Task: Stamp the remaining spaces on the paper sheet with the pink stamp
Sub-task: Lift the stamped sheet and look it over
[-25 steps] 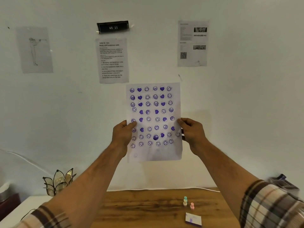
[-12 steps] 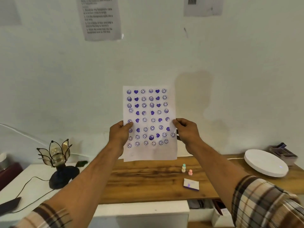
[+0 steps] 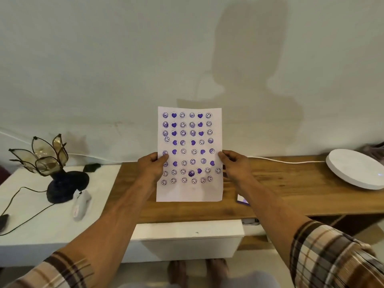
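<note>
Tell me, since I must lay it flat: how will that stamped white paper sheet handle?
The stamped white paper sheet is probably light and floppy: the left hand and right hand pinch opposite edges. Its unsupported top likely bends easily.

Brown/cream plaid sleeves, rolled; bare forearms.

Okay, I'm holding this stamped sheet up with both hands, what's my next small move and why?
Probably lower the paper sheet flat onto the wooden table. Both hands pinch its edges in mid-air, its bottom strip is unstamped, and stamping needs a firm surface and a free hand.
</note>
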`<action>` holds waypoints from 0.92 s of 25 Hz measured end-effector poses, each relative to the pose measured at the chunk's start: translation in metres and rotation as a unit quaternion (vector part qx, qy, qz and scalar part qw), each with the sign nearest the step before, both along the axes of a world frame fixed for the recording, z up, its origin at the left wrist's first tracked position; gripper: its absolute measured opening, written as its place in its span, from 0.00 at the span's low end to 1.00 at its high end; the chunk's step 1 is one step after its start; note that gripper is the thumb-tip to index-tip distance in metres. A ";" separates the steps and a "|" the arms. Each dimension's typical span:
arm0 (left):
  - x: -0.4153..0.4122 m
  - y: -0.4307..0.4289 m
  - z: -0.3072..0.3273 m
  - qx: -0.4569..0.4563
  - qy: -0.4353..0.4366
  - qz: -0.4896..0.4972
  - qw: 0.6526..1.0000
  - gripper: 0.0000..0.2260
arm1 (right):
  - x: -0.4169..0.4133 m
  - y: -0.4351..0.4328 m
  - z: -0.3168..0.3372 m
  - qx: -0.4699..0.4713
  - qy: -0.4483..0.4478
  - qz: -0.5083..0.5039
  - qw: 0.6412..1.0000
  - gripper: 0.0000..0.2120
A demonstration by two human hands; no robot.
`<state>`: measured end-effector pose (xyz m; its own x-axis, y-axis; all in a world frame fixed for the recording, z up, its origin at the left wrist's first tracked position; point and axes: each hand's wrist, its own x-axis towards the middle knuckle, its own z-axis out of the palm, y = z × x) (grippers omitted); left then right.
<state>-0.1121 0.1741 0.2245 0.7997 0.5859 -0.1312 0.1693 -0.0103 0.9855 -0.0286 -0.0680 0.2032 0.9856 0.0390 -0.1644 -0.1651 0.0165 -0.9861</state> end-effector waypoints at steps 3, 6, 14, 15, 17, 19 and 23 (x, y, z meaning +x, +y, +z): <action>0.026 0.009 -0.050 -0.050 0.036 -0.009 0.998 0.05 | 0.020 0.010 -0.046 -0.004 0.031 0.001 1.000 0.11; 0.047 0.019 -0.097 -0.072 0.074 0.003 0.995 0.08 | 0.037 0.018 -0.085 -0.024 0.057 0.000 0.998 0.11; 0.083 0.033 -0.194 -0.054 0.121 0.018 0.991 0.02 | 0.078 0.032 -0.168 -0.088 0.092 0.008 0.992 0.03; 0.086 0.033 -0.201 -0.041 0.129 0.018 0.991 0.03 | 0.081 0.033 -0.176 -0.098 0.098 0.009 0.990 0.04; 0.089 0.034 -0.215 -0.017 0.143 0.023 0.989 0.01 | 0.087 0.034 -0.191 -0.136 0.103 0.012 0.985 0.08; 0.091 0.035 -0.229 0.018 0.152 0.023 0.988 0.04 | 0.088 0.035 -0.203 -0.194 0.088 0.019 0.977 0.10; 0.092 0.034 -0.248 0.071 0.180 -0.001 0.981 0.06 | 0.086 0.035 -0.220 -0.259 0.088 0.025 0.961 0.12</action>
